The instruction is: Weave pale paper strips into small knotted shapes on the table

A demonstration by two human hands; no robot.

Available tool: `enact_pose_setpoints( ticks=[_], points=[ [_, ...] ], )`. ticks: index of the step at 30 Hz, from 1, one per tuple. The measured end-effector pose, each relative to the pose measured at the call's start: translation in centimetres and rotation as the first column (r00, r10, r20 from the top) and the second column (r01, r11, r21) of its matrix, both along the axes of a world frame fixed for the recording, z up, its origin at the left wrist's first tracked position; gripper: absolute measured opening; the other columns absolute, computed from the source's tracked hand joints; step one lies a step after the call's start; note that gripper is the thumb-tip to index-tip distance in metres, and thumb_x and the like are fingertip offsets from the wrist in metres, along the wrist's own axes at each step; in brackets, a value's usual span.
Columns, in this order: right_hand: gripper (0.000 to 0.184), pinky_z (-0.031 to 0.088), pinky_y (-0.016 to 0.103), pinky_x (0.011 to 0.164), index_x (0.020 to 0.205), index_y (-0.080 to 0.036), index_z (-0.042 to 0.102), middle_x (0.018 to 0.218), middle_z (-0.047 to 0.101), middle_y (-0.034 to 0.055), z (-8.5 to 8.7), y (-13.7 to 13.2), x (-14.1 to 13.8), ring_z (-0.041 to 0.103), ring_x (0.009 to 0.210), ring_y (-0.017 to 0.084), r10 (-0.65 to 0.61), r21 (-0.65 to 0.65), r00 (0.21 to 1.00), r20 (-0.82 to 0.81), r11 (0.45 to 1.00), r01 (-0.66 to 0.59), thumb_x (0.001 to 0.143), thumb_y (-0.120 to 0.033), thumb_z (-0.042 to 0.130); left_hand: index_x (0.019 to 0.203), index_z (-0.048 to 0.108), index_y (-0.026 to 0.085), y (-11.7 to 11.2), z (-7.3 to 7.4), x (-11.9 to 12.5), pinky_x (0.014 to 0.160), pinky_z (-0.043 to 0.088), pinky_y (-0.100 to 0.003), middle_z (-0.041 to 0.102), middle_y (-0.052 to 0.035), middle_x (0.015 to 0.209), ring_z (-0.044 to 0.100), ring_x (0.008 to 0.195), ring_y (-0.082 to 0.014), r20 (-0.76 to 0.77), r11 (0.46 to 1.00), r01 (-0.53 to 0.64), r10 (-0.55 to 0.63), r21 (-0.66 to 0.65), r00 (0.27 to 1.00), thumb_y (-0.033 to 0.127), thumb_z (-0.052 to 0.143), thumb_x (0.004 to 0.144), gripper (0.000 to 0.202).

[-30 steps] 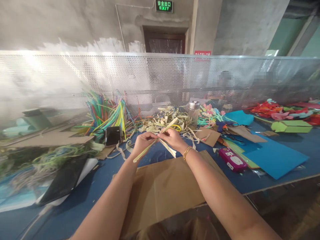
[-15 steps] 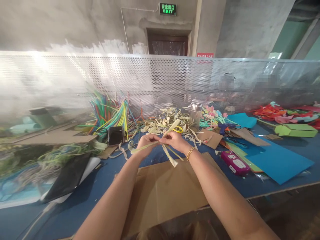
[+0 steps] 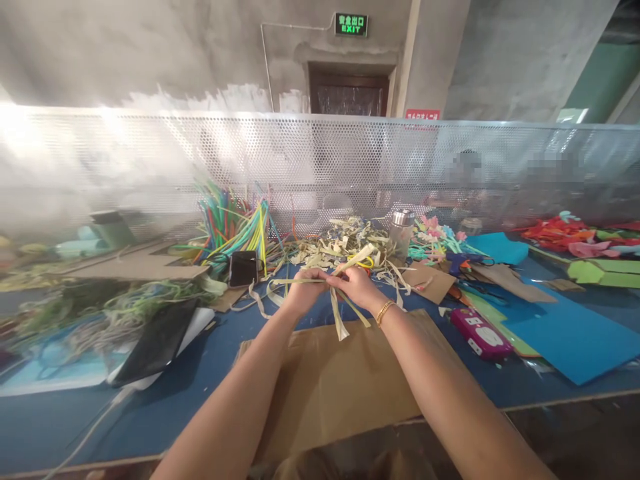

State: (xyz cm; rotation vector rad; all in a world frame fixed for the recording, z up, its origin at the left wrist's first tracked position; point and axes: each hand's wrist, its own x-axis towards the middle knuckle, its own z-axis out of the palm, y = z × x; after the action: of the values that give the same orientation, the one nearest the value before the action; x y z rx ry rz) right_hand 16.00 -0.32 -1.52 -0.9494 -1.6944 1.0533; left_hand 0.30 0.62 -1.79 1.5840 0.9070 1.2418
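Observation:
Both my hands meet over the far edge of a brown cardboard sheet. My left hand is closed in a pinch on pale green-yellow strips, which look like dried leaf or husk. Beside it, touching, my right hand pinches the same pale strips. Some ends hang down toward the cardboard, one sticks up past the right fingers, and another reaches left across the left hand. A gold chain bracelet circles the right wrist. Just beyond the hands lies a heap of similar dry strips.
Behind the heap stands a clear bottle with a metal lid, near a perforated metal screen. Left are a phone, colourful pipe-cleaner-like stems and a black tablet-like slab. Right lie a purple case and blue sheets.
The whole view has shifted, so the scene sits farther right. My hands keep their pinch on the strips; the loose strip ends have swung slightly.

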Motion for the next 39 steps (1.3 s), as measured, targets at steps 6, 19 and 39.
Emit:
enact_pose_setpoints(
  ticks=[6, 19, 39],
  points=[
    [0.031, 0.041, 0.024, 0.049, 0.068, -0.017, 0.060, 0.056, 0.058, -0.0008, -0.7, 0.5, 0.1, 0.053, 0.050, 0.012, -0.107, 0.083, 0.990, 0.097, 0.992, 0.099, 0.072, -0.047, 0.069, 0.062, 0.065, 0.016, 0.6, -0.8, -0.3, 0.056, 0.041, -0.025, 0.062, -0.0003, 0.058, 0.053, 0.055, -0.0129, -0.069, 0.997, -0.067, 0.069, 0.032, 0.995, 0.025, 0.072, 0.056, 0.012],
    [0.031, 0.045, 0.026, 0.056, 0.074, -0.018, 0.060, 0.063, 0.059, -0.0016, -0.2, 0.4, 0.1, 0.052, 0.055, 0.011, -0.042, -0.182, 0.964, -0.264, 0.983, -0.007, 0.065, -0.044, 0.074, 0.073, 0.072, 0.017, 0.6, -0.5, -0.6, 0.072, 0.047, -0.029, 0.071, -0.0035, 0.074, 0.062, 0.069, -0.0162, 0.070, 0.999, 0.030, -0.028, -0.037, 0.997, 0.032, 0.078, 0.059, 0.021],
    [0.029, 0.053, 0.029, 0.058, 0.078, -0.020, 0.052, 0.069, 0.059, -0.0027, -0.4, -0.1, -0.4, 0.057, 0.059, 0.011, -0.069, -0.377, 0.962, -0.265, 0.926, -0.037, 0.072, -0.041, 0.071, 0.068, 0.070, 0.016, 0.8, -0.3, -0.9, 0.070, 0.045, -0.029, 0.067, -0.0035, 0.072, 0.060, 0.071, -0.0184, -0.103, 0.987, -0.051, 0.067, 0.153, 0.992, 0.028, 0.069, 0.066, 0.012]
  ],
)
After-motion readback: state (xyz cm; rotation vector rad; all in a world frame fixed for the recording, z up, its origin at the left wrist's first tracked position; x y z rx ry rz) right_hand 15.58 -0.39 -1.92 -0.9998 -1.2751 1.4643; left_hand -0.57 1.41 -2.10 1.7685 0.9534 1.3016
